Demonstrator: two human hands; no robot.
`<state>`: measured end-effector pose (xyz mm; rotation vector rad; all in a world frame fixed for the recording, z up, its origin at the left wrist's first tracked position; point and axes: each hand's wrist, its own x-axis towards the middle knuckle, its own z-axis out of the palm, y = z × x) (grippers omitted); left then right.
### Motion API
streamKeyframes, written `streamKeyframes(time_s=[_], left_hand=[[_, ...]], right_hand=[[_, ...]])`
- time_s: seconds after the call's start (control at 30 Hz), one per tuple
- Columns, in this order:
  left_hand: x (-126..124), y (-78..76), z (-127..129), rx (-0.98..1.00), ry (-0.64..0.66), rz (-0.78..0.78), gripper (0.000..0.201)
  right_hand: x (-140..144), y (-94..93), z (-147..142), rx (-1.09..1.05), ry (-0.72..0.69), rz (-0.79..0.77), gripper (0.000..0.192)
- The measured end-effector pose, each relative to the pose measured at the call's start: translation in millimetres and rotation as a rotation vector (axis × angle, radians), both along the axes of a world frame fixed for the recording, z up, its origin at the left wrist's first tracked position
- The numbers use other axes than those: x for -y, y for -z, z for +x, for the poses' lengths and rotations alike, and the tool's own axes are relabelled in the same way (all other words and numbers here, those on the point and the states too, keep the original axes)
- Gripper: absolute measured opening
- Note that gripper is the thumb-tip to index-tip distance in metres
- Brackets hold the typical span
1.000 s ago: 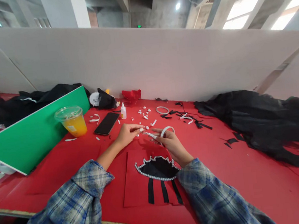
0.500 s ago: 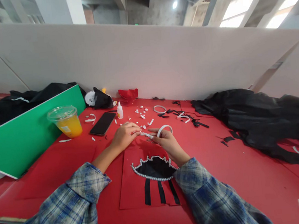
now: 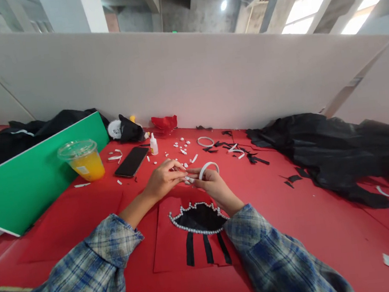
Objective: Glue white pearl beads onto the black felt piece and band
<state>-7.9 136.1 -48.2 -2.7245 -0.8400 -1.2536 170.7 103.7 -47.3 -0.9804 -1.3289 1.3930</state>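
Hands meet above the middle of the red-covered table (image 3: 331, 238) in the head view. The right hand (image 3: 213, 188) has its fingers closed around a curved white strip (image 3: 206, 167) that loops up over the thumb. The left hand (image 3: 163, 180) pinches the strip's free end with fingertips drawn together, the two hands touching there. Just below them lies a red felt sheet (image 3: 173, 251) bearing a black fan-shaped piece edged with silver beads (image 3: 199, 218). Beyond the hands are small white scraps, a small white glue bottle (image 3: 152, 144), a black phone (image 3: 131, 162) and a plastic cup of orange drink (image 3: 83, 160). Black cloth (image 3: 338, 148) is heaped to the right.
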Motion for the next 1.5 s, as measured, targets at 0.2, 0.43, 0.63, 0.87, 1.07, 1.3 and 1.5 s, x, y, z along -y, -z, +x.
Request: streamKeyframes(time_s=[0.2,0.43,0.63,0.87,1.07,1.3,1.5], left_hand=[[0.5,-2.6,-1.3,-0.057,0.002,-0.01,0.017],[9.3,-11.1,4.3,-0.185,0.029,-0.013,0.016],[14.2,-11.8,12.1,0.139,0.083,-0.375,0.051],[7.5,-17.9,4.3,0.2,0.097,-0.715,0.018],[2.6,-14.2,3.3,0.171,0.12,-0.736,0.019],[4.2,-18.6,1.7,0.215,0.185,-0.818,0.019],[5.0,-17.4,2.2,0.203,0.173,-0.782,0.023]], right_hand=[[2.1,-2.4,-0.4,-0.043,-0.032,-0.003,0.027],[3.7,-6.9,3.3,-0.141,-0.014,-0.061,0.031],[4.3,-18.3,10.4,-0.099,0.035,0.034,0.036],[1.6,-12.7,4.7,0.176,0.042,0.107,0.025],[4.8,-19.4,4.7,0.197,0.012,0.119,0.026],[2.6,-19.0,10.2,0.091,0.012,0.113,0.031],[4.5,-18.3,10.3,0.055,-0.031,0.103,0.031]])
